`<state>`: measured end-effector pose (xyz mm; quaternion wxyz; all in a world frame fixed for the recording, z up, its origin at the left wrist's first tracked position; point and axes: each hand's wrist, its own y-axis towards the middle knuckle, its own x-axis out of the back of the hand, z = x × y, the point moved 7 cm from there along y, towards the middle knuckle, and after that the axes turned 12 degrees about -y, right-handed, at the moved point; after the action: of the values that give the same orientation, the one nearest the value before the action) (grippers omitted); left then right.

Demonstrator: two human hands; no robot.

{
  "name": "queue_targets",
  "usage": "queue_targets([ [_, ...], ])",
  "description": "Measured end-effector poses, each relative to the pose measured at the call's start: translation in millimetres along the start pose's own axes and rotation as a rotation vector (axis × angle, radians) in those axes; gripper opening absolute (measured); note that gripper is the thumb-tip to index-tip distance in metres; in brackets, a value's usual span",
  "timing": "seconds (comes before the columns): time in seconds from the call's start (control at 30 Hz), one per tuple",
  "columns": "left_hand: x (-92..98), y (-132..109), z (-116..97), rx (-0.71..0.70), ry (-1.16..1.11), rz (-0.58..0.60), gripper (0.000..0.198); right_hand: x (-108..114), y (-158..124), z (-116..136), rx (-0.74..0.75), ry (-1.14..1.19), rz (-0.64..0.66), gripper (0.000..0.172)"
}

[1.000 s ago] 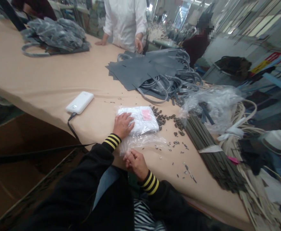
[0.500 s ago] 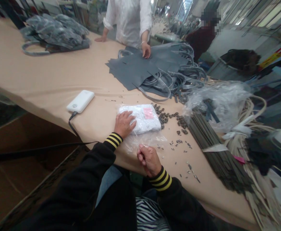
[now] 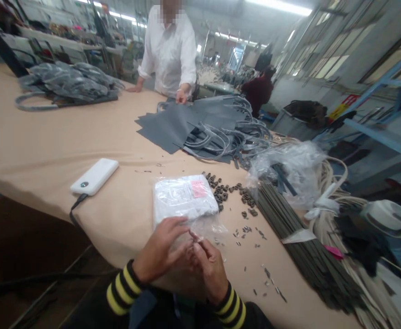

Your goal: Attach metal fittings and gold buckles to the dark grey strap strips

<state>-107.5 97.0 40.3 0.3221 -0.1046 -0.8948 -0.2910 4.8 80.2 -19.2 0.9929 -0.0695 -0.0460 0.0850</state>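
My left hand (image 3: 164, 249) and my right hand (image 3: 211, 267) meet at the fingertips just in front of a white packet (image 3: 174, 198) in clear plastic with a pink label. My right thumb and fingers are pinched together. My left fingers curve in to meet them, slightly blurred. Whatever small thing lies between the fingertips is too small to make out. The packet's loose clear plastic (image 3: 209, 227) spreads beside and behind my fingers. Just right of the packet lies a heap of small dark buckle-like pieces (image 3: 220, 194), with tiny metal bits (image 3: 246, 230) scattered nearer me.
A white power bank (image 3: 95, 176) with a black cable lies at left. Dark strips (image 3: 299, 242) are bundled at right, near crumpled plastic (image 3: 289, 169). Grey sheets with straps (image 3: 186, 121) lie further back, where a person in white (image 3: 171, 50) stands. Wrapped grey goods (image 3: 68, 82) lie far left.
My left hand has come off the packet and moved toward me to meet my right hand. The view has tilted up, showing more of the room.
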Motion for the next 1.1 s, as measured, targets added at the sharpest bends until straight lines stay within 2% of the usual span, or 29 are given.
queue_targets([
  [0.07, -3.8, -9, -14, -0.038, 0.053, -0.005, 0.033, -3, 1, 4, 0.044, 0.008, 0.069, 0.04],
  [0.13, -6.3, -14, -19, -0.047, 0.141, -0.056, 0.032, -4, 2, 8, 0.098, -0.074, 0.106, 0.041],
  [0.3, -9.0, -6, -16, 0.022, 0.242, -0.112, 0.018, 4, 7, 26, 0.34, -0.505, -0.006, 0.035],
  [0.53, -5.8, 7, -20, -0.017, 0.221, -0.158, 0.016, 6, 4, 37, 0.574, -0.643, -0.092, 0.037],
  [0.67, -2.6, 6, -14, 0.028, 0.111, -0.158, 0.017, 3, 6, 38, 0.569, -0.628, -0.066, 0.031],
  [0.87, 5.7, 6, -14, 0.03, -0.079, -0.163, 0.012, 0, 9, 29, 0.542, -0.722, -0.151, 0.041],
  [1.03, 7.4, 7, -11, 0.058, -0.176, -0.167, 0.012, -1, 20, 34, 0.542, -0.78, -0.17, 0.019],
  [1.1, 8.8, 5, -7, 0.106, -0.213, -0.17, 0.011, -2, 25, 39, 0.551, -0.849, -0.141, 0.02],
])
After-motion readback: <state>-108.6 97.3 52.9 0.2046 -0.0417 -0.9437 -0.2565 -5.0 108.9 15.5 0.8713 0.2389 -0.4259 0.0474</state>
